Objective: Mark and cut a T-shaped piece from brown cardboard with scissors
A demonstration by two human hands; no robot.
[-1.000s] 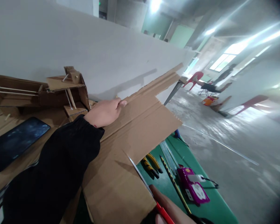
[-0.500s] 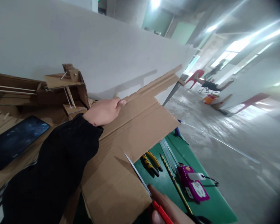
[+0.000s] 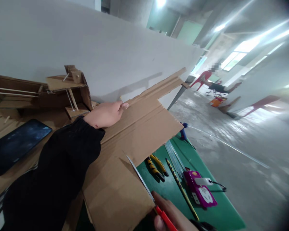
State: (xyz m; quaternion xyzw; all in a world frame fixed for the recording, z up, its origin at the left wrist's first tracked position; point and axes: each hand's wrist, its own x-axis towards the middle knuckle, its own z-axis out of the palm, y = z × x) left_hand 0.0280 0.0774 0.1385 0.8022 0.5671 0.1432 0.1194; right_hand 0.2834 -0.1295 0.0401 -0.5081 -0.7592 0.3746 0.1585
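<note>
The left hand [image 3: 106, 114] clasps the cardboard [image 3: 139, 128] in its fingers while the right hand [image 3: 173, 210] grips a red-handled cutter [image 3: 144, 185], apparently mid-cut, which calls for steady guiding.

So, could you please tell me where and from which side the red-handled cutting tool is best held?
By its red handle, I'd say, coming from the near right: the long slim blade points away to the far left along the cardboard, leaving the handle toward that near side. The right hand holds it there.
</note>
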